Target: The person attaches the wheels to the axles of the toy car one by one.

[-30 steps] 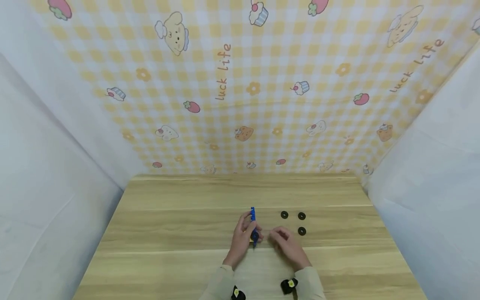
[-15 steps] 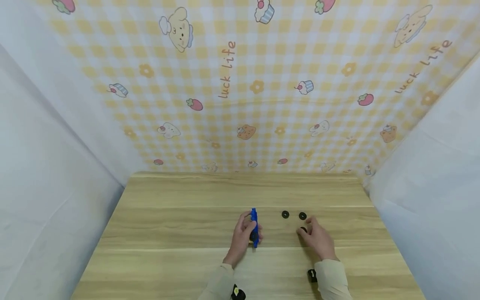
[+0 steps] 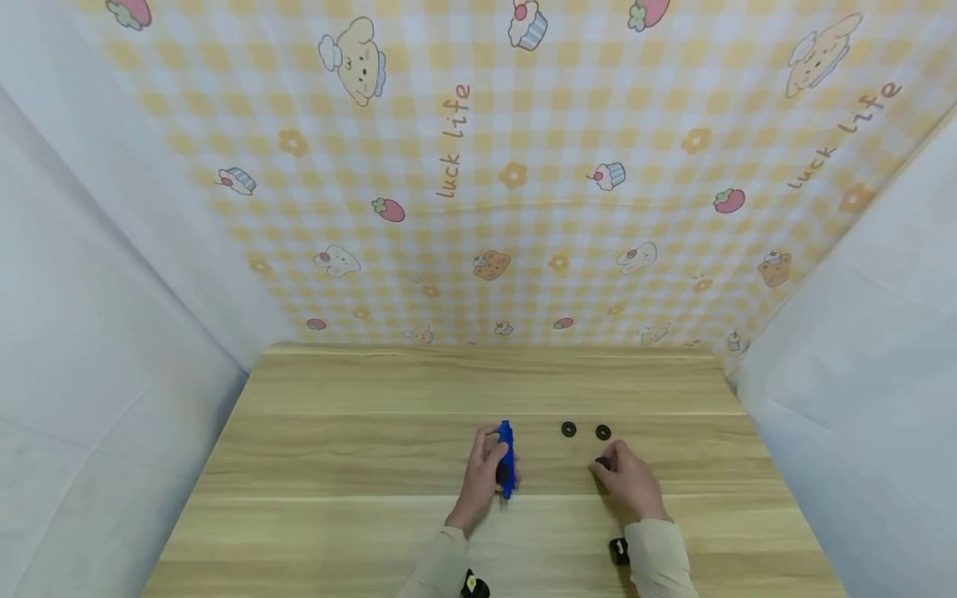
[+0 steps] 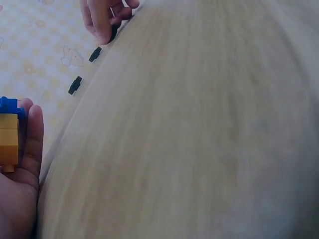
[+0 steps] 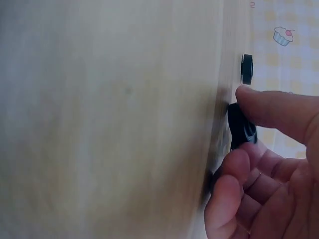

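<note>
My left hand grips a toy built of blocks, with a long blue piece on it. A black wheel sits at the toy's side near my thumb. In the left wrist view, yellow blocks lie against the blue part. Farther right, my right hand pinches a black toy tyre between thumb and fingers, at the tabletop. Two more black tyres lie flat just beyond it, a left one and a right one.
The wood-grain table reaches back to a yellow checked cloth. White sheets hang at the left and right. A small black device is worn at the right wrist.
My right hand has moved right from beside the toy to the nearest tyre, and its fingers have closed on it. The toy has turned slightly in my left hand, showing more blue.
</note>
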{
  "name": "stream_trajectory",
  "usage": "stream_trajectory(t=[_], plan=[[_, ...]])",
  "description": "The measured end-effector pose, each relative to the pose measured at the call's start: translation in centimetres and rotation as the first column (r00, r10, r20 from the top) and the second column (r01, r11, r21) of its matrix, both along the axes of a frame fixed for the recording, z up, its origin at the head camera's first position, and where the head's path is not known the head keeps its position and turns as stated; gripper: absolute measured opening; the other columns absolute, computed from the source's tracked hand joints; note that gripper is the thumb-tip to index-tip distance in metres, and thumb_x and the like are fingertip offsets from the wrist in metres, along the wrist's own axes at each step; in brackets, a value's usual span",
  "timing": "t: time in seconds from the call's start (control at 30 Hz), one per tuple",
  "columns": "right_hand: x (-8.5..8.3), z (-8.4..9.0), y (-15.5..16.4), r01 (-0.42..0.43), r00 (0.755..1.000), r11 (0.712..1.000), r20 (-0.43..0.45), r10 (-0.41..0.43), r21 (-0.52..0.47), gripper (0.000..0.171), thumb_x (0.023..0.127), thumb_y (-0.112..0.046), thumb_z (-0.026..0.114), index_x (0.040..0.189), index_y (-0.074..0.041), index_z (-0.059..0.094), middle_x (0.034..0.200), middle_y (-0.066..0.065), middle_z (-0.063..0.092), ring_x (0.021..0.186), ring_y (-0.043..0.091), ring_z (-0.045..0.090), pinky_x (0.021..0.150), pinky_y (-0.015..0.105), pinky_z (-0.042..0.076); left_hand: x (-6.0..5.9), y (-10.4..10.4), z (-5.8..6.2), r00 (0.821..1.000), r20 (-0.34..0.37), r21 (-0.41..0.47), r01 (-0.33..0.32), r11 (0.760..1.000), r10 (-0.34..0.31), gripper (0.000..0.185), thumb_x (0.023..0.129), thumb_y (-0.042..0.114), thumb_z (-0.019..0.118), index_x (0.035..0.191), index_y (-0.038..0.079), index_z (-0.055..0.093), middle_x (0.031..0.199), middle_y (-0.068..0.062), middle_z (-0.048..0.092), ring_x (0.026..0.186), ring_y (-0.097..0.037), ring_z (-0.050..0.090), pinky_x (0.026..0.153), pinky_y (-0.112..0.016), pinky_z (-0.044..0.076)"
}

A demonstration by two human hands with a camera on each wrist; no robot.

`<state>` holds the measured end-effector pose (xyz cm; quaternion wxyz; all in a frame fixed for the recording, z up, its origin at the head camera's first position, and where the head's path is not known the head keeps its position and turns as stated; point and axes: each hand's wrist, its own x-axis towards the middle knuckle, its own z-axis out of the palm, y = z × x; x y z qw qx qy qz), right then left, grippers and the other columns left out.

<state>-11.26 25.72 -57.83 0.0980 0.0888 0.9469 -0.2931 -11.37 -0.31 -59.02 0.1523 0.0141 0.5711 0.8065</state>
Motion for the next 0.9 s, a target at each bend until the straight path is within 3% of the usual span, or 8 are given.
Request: stream_trajectory(t=[0.1,0.23,0.37,0.5,0.67,0.77,0.9], plan=[[0.1,-0.1,-0.1,0.000,1.000,0.999,0.027,0.001,-0.037,0.027,0.082,-0.033,0.062,0.090,-0.011,0.050,0.069,0.001,0.050,0.057,0.014,0.042,0.048,0.026,0.032,-0.1,0.2,0.0,1.000,0.016,-0.027,-0.006,1.000,0.006,0.036,0.097,0.027,0.036,0.131,0.019,0.028,0.112,-0.035,0.045,0.084,-0.044,0.060,0.070,-0.045,0.053],[-0.1,-0.3,-0.4,-0.010,0.999,0.997,0.035,0.013,-0.079,0.026,0.080,-0.034,0.064,0.082,-0.012,0.051,0.067,0.000,0.049,0.056,0.013,0.042,0.048,0.025,0.032,-0.7,0.9,0.2,0.999,-0.008,-0.068,0.032,0.997,-0.033,0.039,0.097,0.026,0.038,0.133,0.021,0.024,0.119,-0.030,0.041,0.090,-0.039,0.060,0.074,-0.037,0.052],[-0.8,-0.3,-1.8,-0.051,0.998,0.970,0.032,0.061,-0.237,0.025,0.081,-0.033,0.064,0.078,-0.012,0.052,0.060,0.000,0.049,0.052,0.012,0.043,0.046,0.025,0.035,-1.7,1.1,0.4,0.997,-0.044,-0.116,0.057,0.992,-0.062,0.042,0.096,0.023,0.040,0.135,0.023,0.025,0.119,-0.028,0.042,0.088,-0.041,0.059,0.069,-0.034,0.052],[-1.3,-0.1,-3.8,-0.081,0.991,0.898,0.059,0.118,-0.433,0.030,0.083,-0.038,0.061,0.085,-0.010,0.050,0.060,0.002,0.054,0.051,0.012,0.048,0.044,0.025,0.040,-2.6,0.8,0.4,0.996,-0.073,-0.184,0.034,0.982,-0.048,0.041,0.095,0.024,0.042,0.134,0.023,0.032,0.111,-0.022,0.048,0.081,-0.038,0.060,0.065,-0.033,0.053],[-2.1,0.7,-6.3,-0.052,0.990,0.764,0.065,0.122,-0.643,0.038,0.084,-0.041,0.058,0.098,-0.008,0.046,0.080,0.016,0.064,0.063,0.017,0.060,0.056,0.028,0.050,-2.9,0.5,0.2,0.994,-0.101,-0.191,0.032,0.981,-0.052,0.039,0.096,0.021,0.041,0.133,0.016,0.035,0.107,-0.024,0.053,0.077,-0.041,0.060,0.061,-0.035,0.053],[-2.6,1.0,-7.6,-0.034,0.993,0.685,0.054,0.106,-0.728,0.039,0.086,-0.038,0.056,0.105,-0.007,0.044,0.091,0.022,0.064,0.069,0.021,0.062,0.061,0.033,0.053,-2.6,0.5,0.3,0.990,-0.126,-0.263,0.027,0.964,-0.062,0.037,0.096,0.022,0.039,0.133,0.017,0.037,0.105,-0.017,0.060,0.080,-0.036,0.060,0.065,-0.032,0.051],[-3.0,1.2,-9.1,-0.010,0.996,0.642,0.046,0.070,-0.767,0.038,0.086,-0.037,0.056,0.108,-0.008,0.045,0.091,0.017,0.065,0.069,0.020,0.063,0.063,0.036,0.053,-2.4,0.6,0.4,0.987,-0.150,-0.383,-0.009,0.924,-0.052,0.034,0.097,0.030,0.035,0.131,0.025,0.040,0.109,-0.003,0.061,0.094,-0.021,0.057,0.077,-0.031,0.046]])
